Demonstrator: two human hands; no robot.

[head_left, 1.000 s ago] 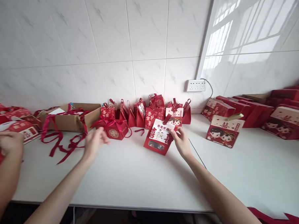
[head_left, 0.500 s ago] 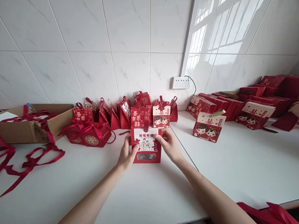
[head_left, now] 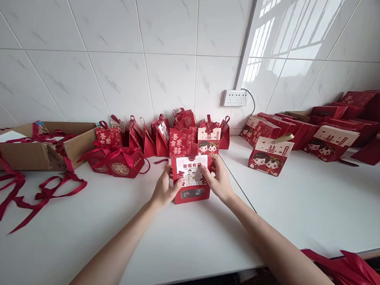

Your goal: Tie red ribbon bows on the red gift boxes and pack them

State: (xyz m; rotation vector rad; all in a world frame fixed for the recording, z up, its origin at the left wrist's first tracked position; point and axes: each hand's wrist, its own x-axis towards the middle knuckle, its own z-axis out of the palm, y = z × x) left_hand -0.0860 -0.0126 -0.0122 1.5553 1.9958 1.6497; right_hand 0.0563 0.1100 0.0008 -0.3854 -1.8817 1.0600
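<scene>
Now: both hands on one red gift box (head_left: 191, 181), which stands upright on the white table (head_left: 173, 247) between them. Left hand (head_left: 165, 191) grips the box's left edge, fingers curled round the side, thumb across the front near the printed panel. Right hand (head_left: 220, 182) clasps the upper right corner, fingers partly closed on the top edge. Box front shows a white label with two drawn figures and a small dark window below (contents behind it too dim to make out).

Just beyond the fingertips of both hands: a row of small red boxes (head_left: 180, 138) with ribbon handles, set against the tiled wall. Left of the left hand, near: a hexagonal red box (head_left: 119, 166) tied with a bow. Further left, well apart: a cardboard carton (head_left: 35, 154), and loose red ribbons (head_left: 33, 194) trailing across the table in front of it.

Right of the right hand: a box with a cartoon couple (head_left: 269, 157), standing alone. Beyond it, a stack of flat red cartons (head_left: 329, 123) along the wall. Above the right hand, on the wall: a white socket strip (head_left: 234, 98). More red ribbon (head_left: 354, 271) lies below the right forearm at the table's near edge.
</scene>
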